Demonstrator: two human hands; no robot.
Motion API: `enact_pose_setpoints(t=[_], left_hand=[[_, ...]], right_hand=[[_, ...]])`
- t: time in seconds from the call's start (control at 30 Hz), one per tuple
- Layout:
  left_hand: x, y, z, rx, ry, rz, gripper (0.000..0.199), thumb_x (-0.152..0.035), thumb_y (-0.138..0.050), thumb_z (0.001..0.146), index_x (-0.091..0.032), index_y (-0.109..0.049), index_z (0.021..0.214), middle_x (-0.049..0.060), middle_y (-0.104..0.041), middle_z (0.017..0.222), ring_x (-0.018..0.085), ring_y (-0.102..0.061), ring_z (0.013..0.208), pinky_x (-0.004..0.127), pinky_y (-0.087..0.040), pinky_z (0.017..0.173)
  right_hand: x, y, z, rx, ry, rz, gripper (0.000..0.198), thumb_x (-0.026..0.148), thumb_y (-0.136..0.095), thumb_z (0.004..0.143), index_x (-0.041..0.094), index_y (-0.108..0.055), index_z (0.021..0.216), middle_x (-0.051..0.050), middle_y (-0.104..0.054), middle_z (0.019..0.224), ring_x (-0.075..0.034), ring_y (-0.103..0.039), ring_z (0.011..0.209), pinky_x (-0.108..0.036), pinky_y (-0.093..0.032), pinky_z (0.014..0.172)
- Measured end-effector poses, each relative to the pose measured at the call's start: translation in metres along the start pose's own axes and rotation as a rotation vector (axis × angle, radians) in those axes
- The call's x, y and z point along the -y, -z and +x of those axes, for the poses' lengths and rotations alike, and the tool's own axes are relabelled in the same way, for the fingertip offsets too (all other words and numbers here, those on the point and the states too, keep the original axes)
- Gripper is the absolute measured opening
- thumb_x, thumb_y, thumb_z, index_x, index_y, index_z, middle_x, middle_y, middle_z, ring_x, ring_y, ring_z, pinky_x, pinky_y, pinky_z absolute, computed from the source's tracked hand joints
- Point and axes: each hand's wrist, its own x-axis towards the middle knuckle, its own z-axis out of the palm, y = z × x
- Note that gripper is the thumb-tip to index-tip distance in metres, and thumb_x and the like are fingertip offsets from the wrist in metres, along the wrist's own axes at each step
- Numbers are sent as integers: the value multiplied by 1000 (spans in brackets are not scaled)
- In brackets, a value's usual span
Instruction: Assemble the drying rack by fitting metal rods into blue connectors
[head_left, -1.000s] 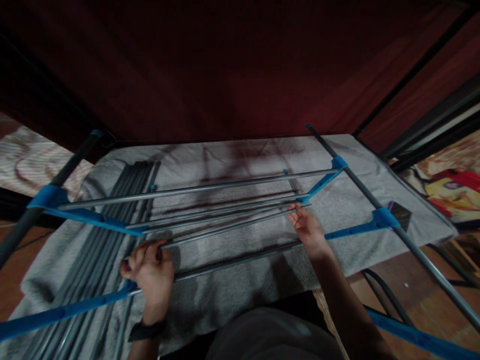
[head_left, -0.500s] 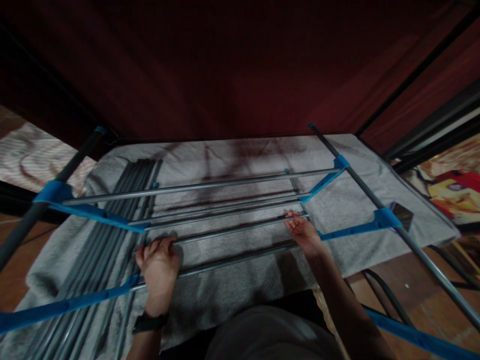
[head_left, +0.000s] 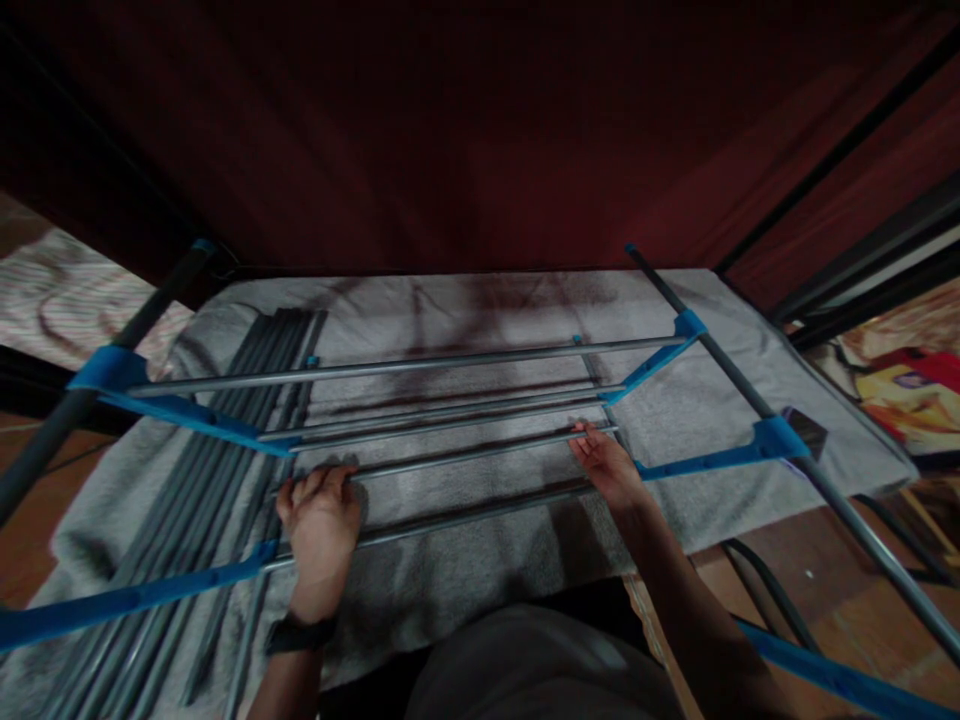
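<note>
Metal rod (head_left: 465,456) between the two hands now runs nearly parallel to the pair of rods (head_left: 450,425) beyond it — a second ago it slanted, its right end close against them, and a gap has since opened there. The left hand (head_left: 322,515) has shifted a little to the right; its fingers grasp the rod near its left end, the tip poking out past them. The right hand (head_left: 606,462) has its fingertips on the rod just short of the other end; in this dim light I can't tell whether they clasp it. Around them, blue brackets (head_left: 193,428) stand over a grey cloth (head_left: 705,510). Far right is a red-and-yellow bag (head_left: 911,400) — its print too blurred to read.
</note>
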Motion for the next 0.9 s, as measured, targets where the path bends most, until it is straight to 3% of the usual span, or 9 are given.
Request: enact_pose_setpoints(t=[0.5, 0.9], left_hand=[[-2, -2, -2, 8, 60, 31, 35, -26, -40, 95, -17, -70, 108, 12, -70, 107, 32, -59, 110, 60, -19, 116], [-7, 5, -4, 36, 121, 34, 35, -28, -39, 94, -17, -67, 111, 13, -69, 110, 34, -57, 112, 57, -30, 103]], right_hand=[[4, -5, 2, -46, -69, 10, 17, 7, -63, 83, 23, -67, 78, 3, -74, 76, -10, -70, 70, -21, -60, 71], [4, -8, 3, -57, -93, 17, 14, 8, -64, 82, 22, -67, 80, 3, -72, 74, -10, -69, 69, -21, -59, 71]])
